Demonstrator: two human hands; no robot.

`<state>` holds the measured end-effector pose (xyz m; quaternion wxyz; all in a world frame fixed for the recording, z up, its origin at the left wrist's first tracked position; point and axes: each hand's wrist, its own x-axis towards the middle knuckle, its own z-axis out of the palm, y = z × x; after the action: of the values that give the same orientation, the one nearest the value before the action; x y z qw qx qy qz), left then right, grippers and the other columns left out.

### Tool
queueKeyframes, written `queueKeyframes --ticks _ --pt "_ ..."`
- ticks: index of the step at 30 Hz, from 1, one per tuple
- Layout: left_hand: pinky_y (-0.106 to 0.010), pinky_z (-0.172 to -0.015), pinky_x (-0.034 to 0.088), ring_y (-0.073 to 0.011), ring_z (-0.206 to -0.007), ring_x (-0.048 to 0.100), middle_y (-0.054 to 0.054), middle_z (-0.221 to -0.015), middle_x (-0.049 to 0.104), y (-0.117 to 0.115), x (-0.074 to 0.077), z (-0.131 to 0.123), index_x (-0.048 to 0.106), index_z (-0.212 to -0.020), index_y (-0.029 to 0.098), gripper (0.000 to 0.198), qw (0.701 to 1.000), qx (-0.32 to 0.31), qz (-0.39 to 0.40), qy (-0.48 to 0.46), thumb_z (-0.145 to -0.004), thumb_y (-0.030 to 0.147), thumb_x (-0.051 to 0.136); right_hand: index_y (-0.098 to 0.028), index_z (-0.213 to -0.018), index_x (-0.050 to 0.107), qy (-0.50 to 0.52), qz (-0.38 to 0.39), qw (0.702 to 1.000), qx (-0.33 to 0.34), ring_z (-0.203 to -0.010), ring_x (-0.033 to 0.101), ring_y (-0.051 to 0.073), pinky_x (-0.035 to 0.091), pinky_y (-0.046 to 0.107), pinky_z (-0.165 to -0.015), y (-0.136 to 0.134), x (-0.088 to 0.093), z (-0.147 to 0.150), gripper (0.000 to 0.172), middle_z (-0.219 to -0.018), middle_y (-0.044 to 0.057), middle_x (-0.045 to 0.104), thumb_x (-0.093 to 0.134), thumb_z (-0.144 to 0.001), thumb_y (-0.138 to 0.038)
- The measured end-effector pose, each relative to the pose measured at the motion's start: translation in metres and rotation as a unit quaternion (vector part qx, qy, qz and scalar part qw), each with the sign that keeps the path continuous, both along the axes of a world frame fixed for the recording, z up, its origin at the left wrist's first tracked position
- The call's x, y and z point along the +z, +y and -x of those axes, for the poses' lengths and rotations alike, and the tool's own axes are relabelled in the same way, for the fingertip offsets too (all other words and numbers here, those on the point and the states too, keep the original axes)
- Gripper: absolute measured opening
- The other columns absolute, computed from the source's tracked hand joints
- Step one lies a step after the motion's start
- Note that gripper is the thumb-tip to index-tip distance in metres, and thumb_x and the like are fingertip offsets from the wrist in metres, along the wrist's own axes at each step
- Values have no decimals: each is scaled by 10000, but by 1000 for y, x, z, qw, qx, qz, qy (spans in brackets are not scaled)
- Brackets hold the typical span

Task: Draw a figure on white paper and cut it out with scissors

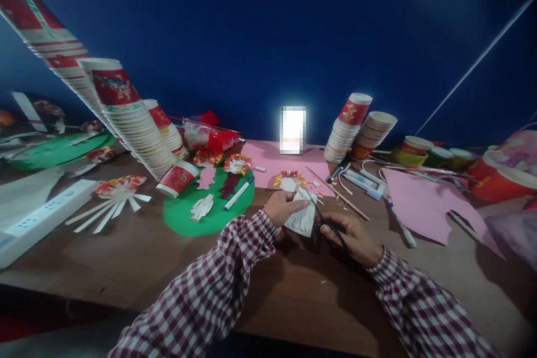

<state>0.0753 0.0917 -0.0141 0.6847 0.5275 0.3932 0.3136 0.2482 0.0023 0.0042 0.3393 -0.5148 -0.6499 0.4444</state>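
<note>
Seen from the wearer's head, the left hand (282, 210) pinches a small white paper (302, 222) with a figure outlined on it, just above the tabletop (314, 302) and out in front of the body. The right hand (354, 238) is curled round the dark handles of a pair of scissors (319, 213), its blades against the paper's right side. Brown wood runs from under both hands to the table's near edge, so the elbows have room that way. To the left it's tighter: a green disc (180, 218) bearing cutouts and a pen (239, 194) comes right up beside the left forearm. On the right, a thin stick (339, 194) lies beyond the fingers, and a ragged pink sheet (419, 201) lies past that.

I can't make out how wide the blades stand; the fingers and paper cover part of them. The paper overlaps a red-and-yellow paper flower (289, 180). Behind, a glowing upright block (292, 130) is pixelated, and the power strip (46, 218) runs off the left side.
</note>
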Motion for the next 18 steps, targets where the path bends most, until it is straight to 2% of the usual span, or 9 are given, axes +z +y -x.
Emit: queueKeyframes --ticks 6,11,18 --pt "-225 -511 426 -125 -540 556 -48 -616 623 -3 2 -1 644 -706 91 326 1000 9 6 -15 -589 387 714 -141 -1014 612 27 8 1000 2 -518 456 95 363 176 -422 0 -5 -1 368 -626 3 536 534 -809 -436" --pt "-217 -506 408 -108 -522 533 -35 -599 608 -3 1 -1 641 -698 86 355 1000 11 -17 -5 -584 414 711 -141 -1014 604 46 13 999 13 -539 465 99 378 183 -454 1 -7 -1 381 -647 4 538 531 -807 -453" --pt "-235 -539 427 -121 -545 555 -45 -638 626 -4 4 -2 641 -707 87 382 1000 -4 19 -23 -553 427 724 -140 -936 602 64 23 997 27 -547 456 89 373 178 -475 3 -6 -4 351 -644 -10 506 531 -806 -459"
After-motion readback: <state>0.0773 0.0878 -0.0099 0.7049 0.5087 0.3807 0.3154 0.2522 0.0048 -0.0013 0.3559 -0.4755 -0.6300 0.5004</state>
